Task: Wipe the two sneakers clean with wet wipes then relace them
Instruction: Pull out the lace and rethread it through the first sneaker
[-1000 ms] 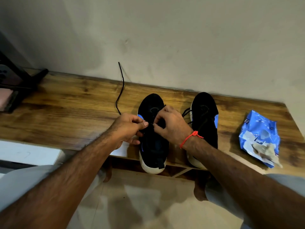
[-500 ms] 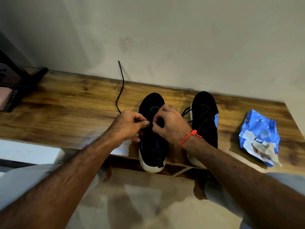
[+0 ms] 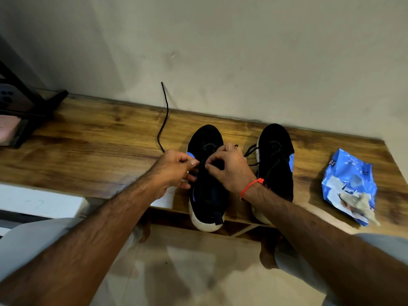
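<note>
Sneakers: left sneaker point(image 3: 207, 186) and right sneaker point(image 3: 277, 171) stand side by side on the counter point(image 3: 88, 155), heels at its near edge.
Lace: black lace point(image 3: 163, 120) trails from the left sneaker toward the wall.
Hands: left hand point(image 3: 174, 171) pinches the lace; right hand point(image 3: 231, 168) seems to pinch it at an eyelet, though dark fabric hides this.
Technique: keep the lace flat, pull both sides evenly.
Wipes: packet point(image 3: 348, 184) lies well right.

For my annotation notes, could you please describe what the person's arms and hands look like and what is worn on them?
Both forearms are bare and hairy, with no sleeves, gloves or rings in view. The right hand has a thin orange-red thread bracelet knotted around its wrist. The left hand and its wrist carry nothing visible. No watch shows on either arm.
</note>
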Demonstrator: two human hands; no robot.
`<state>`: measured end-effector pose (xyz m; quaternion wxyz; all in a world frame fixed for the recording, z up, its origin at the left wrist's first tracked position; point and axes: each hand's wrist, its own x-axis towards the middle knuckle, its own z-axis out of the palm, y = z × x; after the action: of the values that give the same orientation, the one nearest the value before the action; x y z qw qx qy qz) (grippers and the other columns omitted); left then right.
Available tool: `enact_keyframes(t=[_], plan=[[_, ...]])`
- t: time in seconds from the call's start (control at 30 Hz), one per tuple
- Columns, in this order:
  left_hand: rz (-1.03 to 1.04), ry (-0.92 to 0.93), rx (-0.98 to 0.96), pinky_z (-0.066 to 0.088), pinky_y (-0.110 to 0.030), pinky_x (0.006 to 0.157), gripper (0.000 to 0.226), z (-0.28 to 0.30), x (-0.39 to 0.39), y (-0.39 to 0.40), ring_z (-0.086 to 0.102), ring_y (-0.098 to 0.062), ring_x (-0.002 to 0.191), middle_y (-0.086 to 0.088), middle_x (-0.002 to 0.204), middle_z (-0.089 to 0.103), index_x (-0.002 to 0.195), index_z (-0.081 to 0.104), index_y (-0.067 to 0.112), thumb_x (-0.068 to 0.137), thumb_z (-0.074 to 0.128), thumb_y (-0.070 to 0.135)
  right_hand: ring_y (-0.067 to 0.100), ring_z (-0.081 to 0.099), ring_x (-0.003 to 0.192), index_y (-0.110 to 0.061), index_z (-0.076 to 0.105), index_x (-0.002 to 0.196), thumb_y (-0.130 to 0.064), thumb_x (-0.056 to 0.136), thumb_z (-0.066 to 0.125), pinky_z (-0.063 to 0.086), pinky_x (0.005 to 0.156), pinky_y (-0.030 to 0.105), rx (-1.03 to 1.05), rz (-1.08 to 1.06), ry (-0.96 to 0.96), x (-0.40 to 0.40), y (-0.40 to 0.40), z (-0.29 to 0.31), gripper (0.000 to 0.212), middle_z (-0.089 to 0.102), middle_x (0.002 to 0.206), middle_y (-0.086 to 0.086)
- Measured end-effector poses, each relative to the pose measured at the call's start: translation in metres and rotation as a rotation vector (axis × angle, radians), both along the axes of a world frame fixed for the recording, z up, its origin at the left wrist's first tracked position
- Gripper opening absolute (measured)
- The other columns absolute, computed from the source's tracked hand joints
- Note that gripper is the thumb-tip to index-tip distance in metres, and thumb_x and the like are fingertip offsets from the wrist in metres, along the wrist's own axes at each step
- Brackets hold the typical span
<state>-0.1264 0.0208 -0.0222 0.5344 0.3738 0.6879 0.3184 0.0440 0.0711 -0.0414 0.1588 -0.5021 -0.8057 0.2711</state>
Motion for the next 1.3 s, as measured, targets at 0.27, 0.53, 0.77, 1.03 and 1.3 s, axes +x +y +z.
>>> enact_keyframes(t=[0.27,0.53,0.77,1.03,1.3], plan=[[0.108,-0.05,-0.07,0.056,-0.029,0.057,0.015,0.007,0.012,-0.002,0.066,-0.017,0.084,-0.003,0.11,0.072,0.108,0.07,0.016,0.1,0.065,0.026,0.015,0.04,0.118,-0.044,0.053,0.121,-0.064,0.088,0.053,0.032,0.1,0.05,0.022,0.002,-0.002,0.003,-0.002,0.011,0.038,0.05,0.112,-0.012],[0.765,-0.471,0.323,0.059,-0.034,0.061,0.023,0.036,-0.056,0.033,0.068,-0.015,0.057,0.002,0.071,0.066,0.101,0.052,0.013,0.11,0.03,0.018,0.021,0.034,0.128,-0.046,0.054,0.124,-0.075,0.086,0.045,0.024,0.105,0.052,0.154,0.092,-0.311,0.002,-0.001,0.009,0.049,0.045,0.129,-0.006],[-0.255,0.498,0.123,0.046,-0.029,0.058,0.024,0.018,-0.019,0.013,0.06,-0.01,0.077,0.004,0.092,0.065,0.105,0.068,0.028,0.102,0.053,0.047,0.023,0.034,0.129,-0.043,0.054,0.125,-0.074,0.086,0.046,0.026,0.105,0.054,0.154,0.083,-0.335,0.0,-0.002,0.012,0.05,0.046,0.129,-0.004],[0.148,0.249,0.305,0.052,-0.035,0.078,0.024,0.024,-0.019,0.016,0.065,-0.014,0.096,0.005,0.105,0.074,0.091,0.062,0.026,0.108,0.046,0.032,0.023,0.031,0.132,-0.044,0.055,0.124,-0.072,0.086,0.047,0.024,0.106,0.055,0.131,0.095,-0.341,0.005,-0.001,0.014,0.048,0.045,0.13,-0.006],[0.513,-0.431,0.236,0.044,-0.024,0.051,0.034,0.027,-0.029,0.024,0.052,-0.015,0.047,0.009,0.051,0.044,0.082,0.045,0.022,0.111,0.035,0.038,0.025,0.03,0.133,-0.046,0.053,0.126,-0.071,0.087,0.047,0.023,0.106,0.055,0.11,0.112,-0.37,0.004,-0.002,0.017,0.047,0.043,0.132,-0.005]])
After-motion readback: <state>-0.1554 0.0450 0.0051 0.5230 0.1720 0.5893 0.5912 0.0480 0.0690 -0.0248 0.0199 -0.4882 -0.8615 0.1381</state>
